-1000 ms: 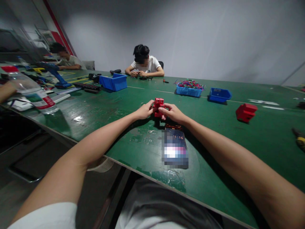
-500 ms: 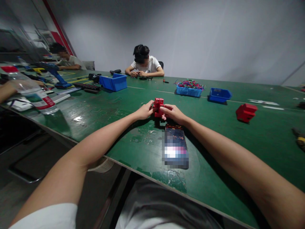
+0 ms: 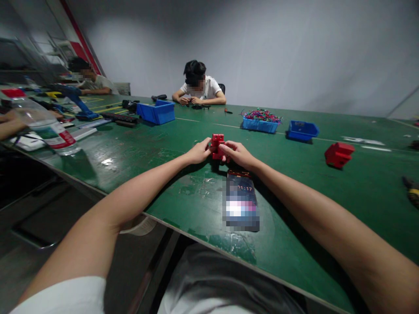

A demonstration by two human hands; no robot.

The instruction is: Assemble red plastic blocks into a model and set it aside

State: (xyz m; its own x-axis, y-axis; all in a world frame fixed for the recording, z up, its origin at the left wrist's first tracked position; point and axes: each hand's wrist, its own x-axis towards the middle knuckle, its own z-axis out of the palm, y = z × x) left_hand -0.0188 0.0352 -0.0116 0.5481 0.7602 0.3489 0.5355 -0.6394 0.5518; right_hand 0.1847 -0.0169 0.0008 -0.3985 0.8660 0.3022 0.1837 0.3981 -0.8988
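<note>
Between my two hands a small red block-shaped part (image 3: 217, 144) with holes in its top stands just at the table surface. My left hand (image 3: 199, 151) grips its left side with thumb and fingertips. From the right, my right hand (image 3: 238, 155) closes on it, the thumb lying across its face and other fingers partly hidden behind. Whether a smaller piece sits under the right fingertips cannot be made out. A phone (image 3: 242, 200) showing a running time lies flat just in front of my right hand.
Another red block (image 3: 339, 155) rests to the right. Farther back stand a blue bin of coloured wires (image 3: 260, 124), a smaller blue bin (image 3: 301, 130) and a larger blue bin (image 3: 156, 112). A plastic bottle (image 3: 54, 131) and a blue power drill (image 3: 78, 102) are at left. Co-workers sit beyond.
The fingers of my right hand have curled in slightly against the red part. Both hands stay in place, and the phone's time has gone from 01:16 to 01:17.
</note>
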